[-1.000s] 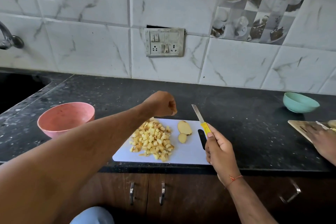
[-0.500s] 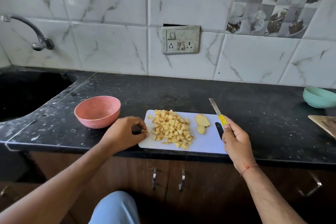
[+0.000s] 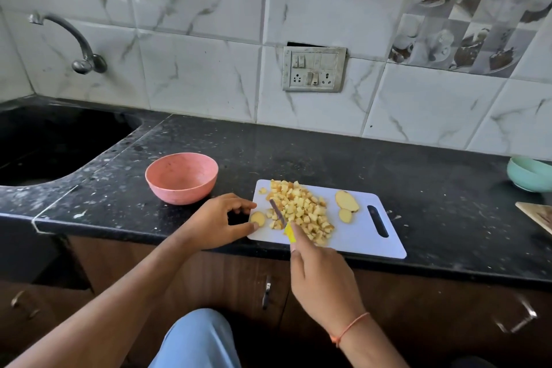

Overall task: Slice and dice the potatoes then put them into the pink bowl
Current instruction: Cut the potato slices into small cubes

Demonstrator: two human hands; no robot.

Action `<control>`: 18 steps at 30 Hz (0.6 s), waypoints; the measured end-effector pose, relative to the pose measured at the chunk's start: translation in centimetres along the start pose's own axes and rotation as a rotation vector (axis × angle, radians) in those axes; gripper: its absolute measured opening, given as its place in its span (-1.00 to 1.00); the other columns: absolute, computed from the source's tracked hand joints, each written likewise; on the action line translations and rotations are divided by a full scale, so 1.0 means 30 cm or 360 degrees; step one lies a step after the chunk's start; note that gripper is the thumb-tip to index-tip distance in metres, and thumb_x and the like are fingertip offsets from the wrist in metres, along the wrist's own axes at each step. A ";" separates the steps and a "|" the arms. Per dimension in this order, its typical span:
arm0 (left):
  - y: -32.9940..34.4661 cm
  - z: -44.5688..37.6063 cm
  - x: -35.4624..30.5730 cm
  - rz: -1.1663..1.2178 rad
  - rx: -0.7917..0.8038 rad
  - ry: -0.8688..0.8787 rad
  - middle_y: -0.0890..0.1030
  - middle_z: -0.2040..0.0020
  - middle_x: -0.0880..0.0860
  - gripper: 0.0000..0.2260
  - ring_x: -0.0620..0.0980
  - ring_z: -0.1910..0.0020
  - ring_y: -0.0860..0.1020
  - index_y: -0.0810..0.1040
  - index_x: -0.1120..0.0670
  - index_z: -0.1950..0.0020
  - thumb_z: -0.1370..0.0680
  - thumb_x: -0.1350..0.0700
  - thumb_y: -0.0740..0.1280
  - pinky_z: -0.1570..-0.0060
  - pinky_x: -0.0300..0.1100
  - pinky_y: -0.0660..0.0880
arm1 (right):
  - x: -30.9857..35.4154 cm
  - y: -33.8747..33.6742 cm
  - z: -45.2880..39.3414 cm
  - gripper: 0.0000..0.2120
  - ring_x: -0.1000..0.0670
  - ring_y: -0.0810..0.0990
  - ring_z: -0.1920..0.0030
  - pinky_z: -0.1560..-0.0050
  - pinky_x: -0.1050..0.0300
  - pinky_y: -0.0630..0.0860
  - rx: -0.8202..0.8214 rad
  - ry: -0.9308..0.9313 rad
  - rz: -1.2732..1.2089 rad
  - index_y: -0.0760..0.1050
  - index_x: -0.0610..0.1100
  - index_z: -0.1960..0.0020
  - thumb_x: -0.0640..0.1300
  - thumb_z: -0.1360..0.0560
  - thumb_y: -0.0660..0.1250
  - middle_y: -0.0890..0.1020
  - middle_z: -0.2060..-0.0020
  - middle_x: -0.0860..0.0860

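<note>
Head view, left hand (image 3: 218,219): fingers pinch slice (image 3: 257,218) at board (image 3: 358,236) left edge.
Right hand (image 3: 324,281): curled round knife (image 3: 282,219), blade beside dice (image 3: 301,209).
Bowl (image 3: 181,178): on tabletop (image 3: 328,152), left of board, no potato visible.
Advice: lay slice flat, fingertips tucked, cut strips then crosswise.

The green bowl (image 3: 530,174) is cut off by the right edge, and so is the wooden board (image 3: 537,216) near it. The knife (image 3: 282,219) blade is blurred, and its yellow handle is mostly hidden inside the right hand (image 3: 324,284). Some potato cubes (image 3: 301,210) are hidden behind the knife. The inside of the sink (image 3: 56,140) is too dark to be seen.
</note>
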State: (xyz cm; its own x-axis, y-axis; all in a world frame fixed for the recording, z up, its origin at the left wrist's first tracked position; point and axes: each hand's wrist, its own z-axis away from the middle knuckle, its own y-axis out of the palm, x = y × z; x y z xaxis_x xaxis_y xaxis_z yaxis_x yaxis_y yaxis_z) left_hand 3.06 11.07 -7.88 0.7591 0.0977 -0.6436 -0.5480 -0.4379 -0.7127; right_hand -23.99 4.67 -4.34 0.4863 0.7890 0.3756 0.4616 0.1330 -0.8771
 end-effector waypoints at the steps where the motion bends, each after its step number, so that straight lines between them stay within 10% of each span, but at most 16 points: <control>1: 0.000 0.001 -0.003 0.0000 -0.0018 0.0001 0.64 -0.08 -0.19 -0.57 -0.25 -0.10 0.58 0.67 -0.14 -0.36 -0.51 -0.17 0.56 -0.01 -0.39 0.51 | 0.020 0.012 0.005 -0.48 0.11 0.46 0.31 0.36 0.23 0.27 0.0032 -0.0009 0.0055 0.11 0.09 -0.68 0.05 -0.73 0.04 0.44 0.33 0.14; 18: 0.010 -0.001 -0.002 0.0055 -0.0100 0.0000 0.66 0.01 -0.20 -0.64 -0.19 -0.03 0.62 0.72 -0.16 -0.24 -0.46 -0.13 0.61 0.03 -0.24 0.57 | 0.006 0.046 -0.042 -0.51 0.08 0.59 0.17 0.24 0.17 0.51 0.0175 0.0090 0.0387 0.13 0.02 -0.65 0.00 -0.73 0.05 0.61 0.10 0.08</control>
State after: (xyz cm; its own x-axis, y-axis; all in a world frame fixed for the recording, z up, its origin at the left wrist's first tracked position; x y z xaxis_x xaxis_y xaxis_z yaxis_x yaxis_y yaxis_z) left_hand 2.87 10.91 -8.06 0.7401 0.0820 -0.6674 -0.5504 -0.4963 -0.6713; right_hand -22.32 4.25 -5.09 0.6149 0.7715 0.1634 0.2445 0.0106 -0.9696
